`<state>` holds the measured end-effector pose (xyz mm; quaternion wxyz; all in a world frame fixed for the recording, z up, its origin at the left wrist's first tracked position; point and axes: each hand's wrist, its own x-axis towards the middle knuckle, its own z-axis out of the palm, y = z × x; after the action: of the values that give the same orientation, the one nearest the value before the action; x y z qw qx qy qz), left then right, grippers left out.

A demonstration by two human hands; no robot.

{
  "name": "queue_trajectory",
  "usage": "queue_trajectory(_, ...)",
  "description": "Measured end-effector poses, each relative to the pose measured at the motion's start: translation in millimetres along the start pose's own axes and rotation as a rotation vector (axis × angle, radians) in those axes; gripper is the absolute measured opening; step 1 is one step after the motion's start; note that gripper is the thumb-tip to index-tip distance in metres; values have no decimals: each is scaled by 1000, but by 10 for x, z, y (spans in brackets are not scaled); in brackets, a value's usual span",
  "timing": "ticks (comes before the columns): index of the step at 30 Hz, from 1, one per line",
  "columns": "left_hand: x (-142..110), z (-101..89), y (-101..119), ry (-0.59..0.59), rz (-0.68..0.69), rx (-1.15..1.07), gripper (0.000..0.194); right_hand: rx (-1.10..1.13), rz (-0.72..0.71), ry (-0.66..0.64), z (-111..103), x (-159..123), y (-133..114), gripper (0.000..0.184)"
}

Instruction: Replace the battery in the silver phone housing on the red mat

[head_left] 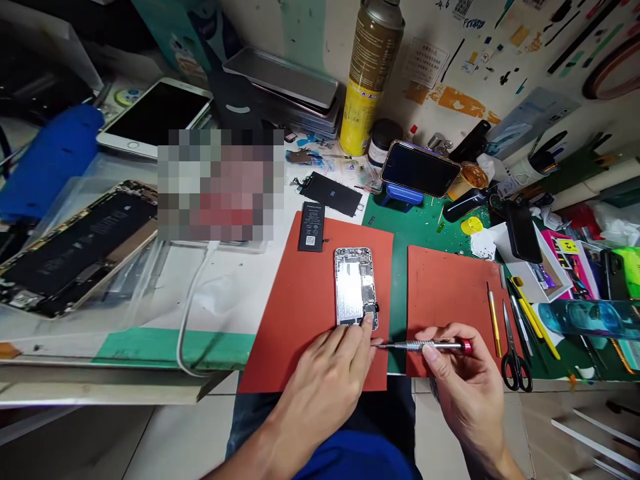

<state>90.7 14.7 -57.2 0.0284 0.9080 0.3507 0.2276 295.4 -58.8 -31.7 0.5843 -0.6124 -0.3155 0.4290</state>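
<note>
Left hand spread, pressing near edge of opened smartphone; right hand pinching precision screwdriver, tip just beside that edge; open room on far side of red silicone mat.

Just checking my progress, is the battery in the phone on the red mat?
No: the open phone shows a bare metal bay; a loose battery lies on the mat.

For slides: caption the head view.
Left hand steadies an opened silver phone on a red mat; right hand holds a steel screwdriver.
</note>
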Motion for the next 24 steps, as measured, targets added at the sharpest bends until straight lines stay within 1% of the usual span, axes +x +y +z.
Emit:
queue_trajectory(6, -30, -10, -4, -48, 24, 31, 45, -8, -3, -14, 1, 19, 27, 23)
queue_trajectory(16, -26, -11, -27, -33, 33, 46, 51, -39, 1, 19, 20, 9, 38, 23)
queue_trajectory(24, -19, -29, -32, -57, 52, 39, 60, -42, -31, -1, 63, 18, 2, 21)
